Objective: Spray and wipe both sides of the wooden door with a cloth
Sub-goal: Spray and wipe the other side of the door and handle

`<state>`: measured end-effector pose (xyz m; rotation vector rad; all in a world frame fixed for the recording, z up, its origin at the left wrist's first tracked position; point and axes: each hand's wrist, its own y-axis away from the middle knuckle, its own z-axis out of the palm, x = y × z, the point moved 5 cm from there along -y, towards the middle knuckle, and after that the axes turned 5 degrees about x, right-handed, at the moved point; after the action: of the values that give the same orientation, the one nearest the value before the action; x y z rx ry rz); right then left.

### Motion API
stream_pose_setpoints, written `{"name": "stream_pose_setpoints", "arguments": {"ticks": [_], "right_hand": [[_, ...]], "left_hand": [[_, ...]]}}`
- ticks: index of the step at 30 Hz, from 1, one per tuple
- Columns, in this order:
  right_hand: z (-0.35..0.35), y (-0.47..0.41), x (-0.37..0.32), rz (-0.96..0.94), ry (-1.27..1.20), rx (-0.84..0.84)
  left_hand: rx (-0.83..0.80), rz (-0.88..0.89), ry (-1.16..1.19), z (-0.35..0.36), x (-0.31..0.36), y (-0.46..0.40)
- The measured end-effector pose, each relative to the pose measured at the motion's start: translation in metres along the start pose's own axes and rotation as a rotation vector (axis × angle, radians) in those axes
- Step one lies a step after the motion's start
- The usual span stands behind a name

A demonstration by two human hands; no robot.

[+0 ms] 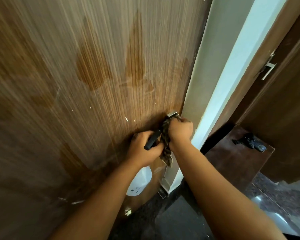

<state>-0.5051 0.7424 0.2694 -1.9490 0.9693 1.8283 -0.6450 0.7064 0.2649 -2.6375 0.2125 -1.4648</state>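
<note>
The wooden door [93, 66] fills the left and middle of the view, with dark wet patches on its upper face. My left hand [144, 149] grips the black lever of the door handle [152, 141]. My right hand [179, 129] holds a brown patterned cloth [165, 148] bunched around the handle's base, just under the metal plate [172, 114]. The cloth's loose end hangs down between my wrists. A white bottle [139, 181], partly hidden by my left forearm, shows below the hands against the door.
A white door frame [220, 84] runs along the door's right edge. Beyond it stands another brown door [284, 110] with a metal handle [268, 68]. A dark object [248, 140] lies on the dark floor [171, 219] near it.
</note>
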Motion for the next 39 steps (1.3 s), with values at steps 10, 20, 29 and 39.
{"name": "stream_pose_setpoints", "arguments": {"ticks": [10,20,29,39], "right_hand": [[-0.033,-0.024,0.004,-0.092,0.015,-0.007],[-0.025,-0.051,0.055,0.232,-0.01,-0.133],[0.002,-0.022,0.073,0.896,-0.679,-0.342],[0.001,-0.014,0.06,0.793,-0.549,-0.528]], "left_hand": [[0.035,0.012,-0.1,0.006,0.0,0.003],[0.075,0.004,-0.148,0.008,-0.001,0.008],[0.119,-0.01,-0.196,0.012,-0.002,0.011],[0.108,-0.077,-0.165,0.014,-0.004,0.011]]}}
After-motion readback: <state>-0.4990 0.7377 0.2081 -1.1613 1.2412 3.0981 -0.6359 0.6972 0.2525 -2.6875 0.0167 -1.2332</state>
